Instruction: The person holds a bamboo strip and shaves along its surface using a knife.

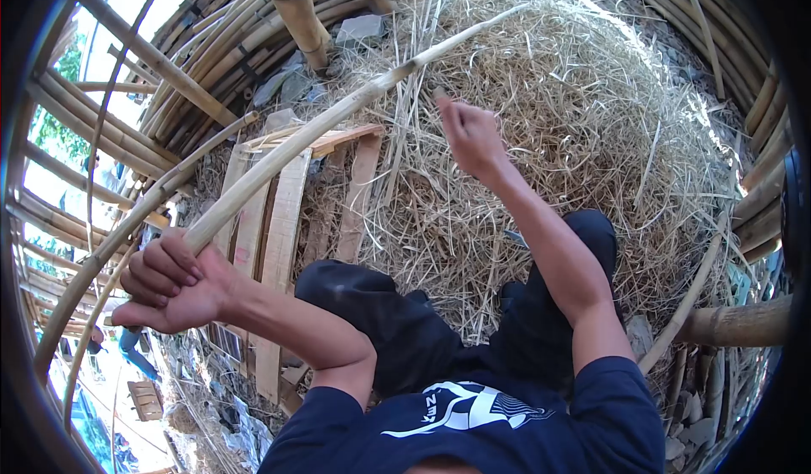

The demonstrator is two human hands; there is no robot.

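Note:
A long pale bamboo pole [296, 143] runs slantwise from the lower left to the straw at the top. My left hand [176, 281] is closed around its near end. To the right of the pole and apart from it, my right hand [475, 138] is raised over the straw with its fingers curled in. A small brown tip sticks out at the top of that fist, but the rest of what it grips is hidden. A small grey-blue piece [515, 237] shows beside my right forearm; I cannot tell whether it belongs to the held thing.
Straw-like shavings [574, 136] cover the ground before my legs. A wooden plank frame [283, 199] stands under the pole. Stacked bamboo poles [198, 73] curve along the left, with an upright bamboo post [294, 13] at the top. More bamboo [735, 324] lies at right.

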